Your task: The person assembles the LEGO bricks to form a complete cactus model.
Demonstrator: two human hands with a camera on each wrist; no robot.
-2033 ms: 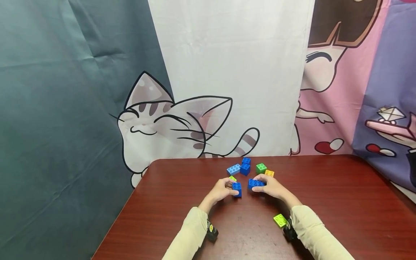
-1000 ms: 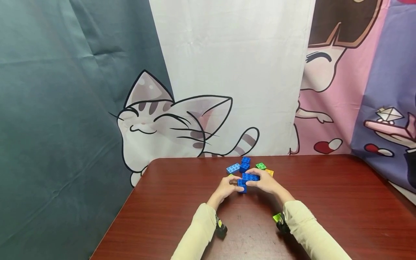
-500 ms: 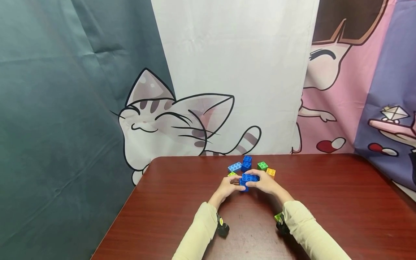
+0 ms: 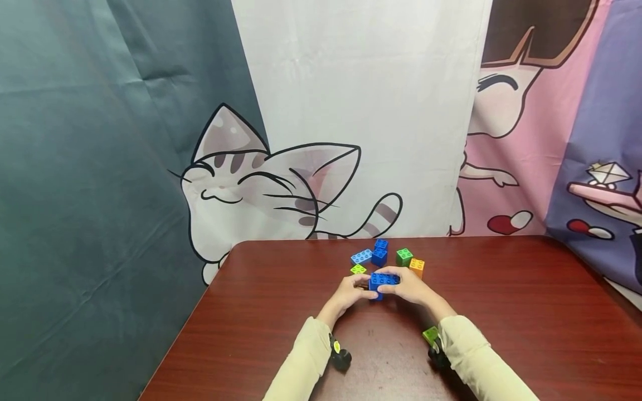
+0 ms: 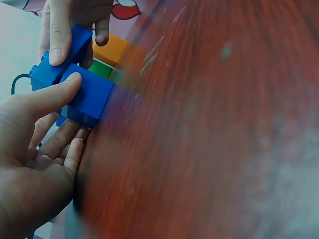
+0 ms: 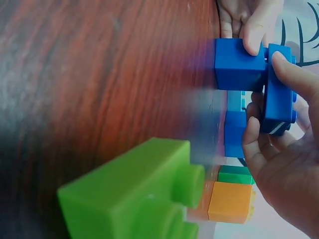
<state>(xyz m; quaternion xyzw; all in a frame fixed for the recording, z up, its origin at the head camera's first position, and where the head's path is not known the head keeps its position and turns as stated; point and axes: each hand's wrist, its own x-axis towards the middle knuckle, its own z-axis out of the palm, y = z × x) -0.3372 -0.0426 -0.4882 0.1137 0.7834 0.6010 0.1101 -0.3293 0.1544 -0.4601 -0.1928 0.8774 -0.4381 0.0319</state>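
Note:
My left hand (image 4: 345, 293) pinches a square blue toy brick (image 6: 238, 64) between thumb and fingers, near the table surface. Over it, my right hand (image 4: 415, 286) grips a longer blue brick (image 4: 384, 279), thumb on its near side. The long brick overhangs the square one to the right. In the right wrist view some studs show in a narrow gap between the two bricks, so I cannot tell whether they are fully joined. The left wrist view shows both thumbs on the near faces of the bricks, with the far fingers partly hidden.
Behind my hands lie a light blue brick (image 4: 361, 257), dark blue bricks (image 4: 379, 256), a green brick (image 4: 404, 257), an orange brick (image 4: 417, 266) and a lime brick (image 4: 358, 269). Another lime brick (image 4: 430, 335) lies beside my right wrist. A printed cloth (image 4: 376, 111) hangs behind the table (image 4: 251, 334).
Two seconds ago the blue bricks were apart, one in each hand. My hands came together, the long brick moved left over the square one, and lately it has come lower.

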